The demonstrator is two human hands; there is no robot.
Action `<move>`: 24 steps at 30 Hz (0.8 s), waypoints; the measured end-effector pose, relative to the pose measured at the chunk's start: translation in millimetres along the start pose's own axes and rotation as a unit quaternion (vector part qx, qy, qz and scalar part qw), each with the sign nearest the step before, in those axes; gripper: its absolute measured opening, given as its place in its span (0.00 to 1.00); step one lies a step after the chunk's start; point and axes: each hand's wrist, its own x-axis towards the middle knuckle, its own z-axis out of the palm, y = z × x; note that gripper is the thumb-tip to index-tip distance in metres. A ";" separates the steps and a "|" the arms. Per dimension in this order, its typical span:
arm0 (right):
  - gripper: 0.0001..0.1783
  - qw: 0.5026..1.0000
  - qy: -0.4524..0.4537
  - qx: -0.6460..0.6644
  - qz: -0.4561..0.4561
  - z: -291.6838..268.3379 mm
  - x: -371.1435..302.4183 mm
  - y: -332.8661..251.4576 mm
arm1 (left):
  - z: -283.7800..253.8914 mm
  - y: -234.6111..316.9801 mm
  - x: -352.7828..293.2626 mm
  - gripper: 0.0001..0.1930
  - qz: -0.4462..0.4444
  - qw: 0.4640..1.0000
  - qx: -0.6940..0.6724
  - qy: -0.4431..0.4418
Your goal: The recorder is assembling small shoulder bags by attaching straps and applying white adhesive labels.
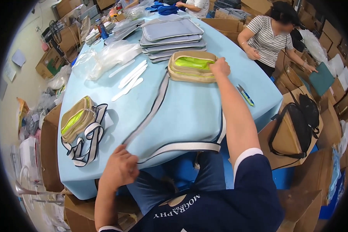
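Observation:
My right hand (220, 67) is closed on the right end of a beige waist bag (192, 76). The bag's top is unzipped, showing a lime-green lining. From the bag's left end a grey and navy strap (155, 105) runs down to my left hand (120, 164), whose fingers are wrapped round it. The strap loops on along the near table edge, its white side up, and passes behind my right forearm. A second beige bag (78, 118) with lime lining lies on the left, its striped strap (91, 147) bunched beside it.
On the light-blue table (181, 116) are a stack of grey flat pouches (173, 30), clear plastic bags (108, 56), white strips (131, 81) and blue-handled thread snips (245, 95). A co-worker (272, 38) stands at the right. A black bag (297, 127) lies on cardboard.

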 end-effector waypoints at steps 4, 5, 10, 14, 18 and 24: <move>0.32 0.996 0.025 0.015 -0.085 4.1 7.1 25.4 | 10.5 -44.7 -24.2 0.09 -0.156 0.951 0.246 0.104; 0.25 0.986 0.063 0.039 -0.152 5.0 -1.5 31.2 | 14.0 -58.7 -31.4 0.14 -0.229 0.931 0.268 0.098; 0.16 0.927 0.089 0.080 -0.355 -40.3 -60.5 70.1 | 40.6 -40.7 13.7 0.22 -0.081 0.968 0.090 0.218; 0.16 0.854 0.017 0.070 -0.515 -69.5 -129.0 122.0 | 102.2 31.8 47.4 0.18 0.155 0.975 -0.099 0.126; 0.16 0.801 -0.026 -0.034 -0.597 -83.8 -196.3 162.3 | 173.3 92.1 67.2 0.20 0.134 0.962 -0.224 0.084; 0.12 0.790 0.103 -0.144 -0.587 -61.4 -220.7 191.0 | 254.8 118.5 124.1 0.35 -0.030 0.957 -0.258 0.128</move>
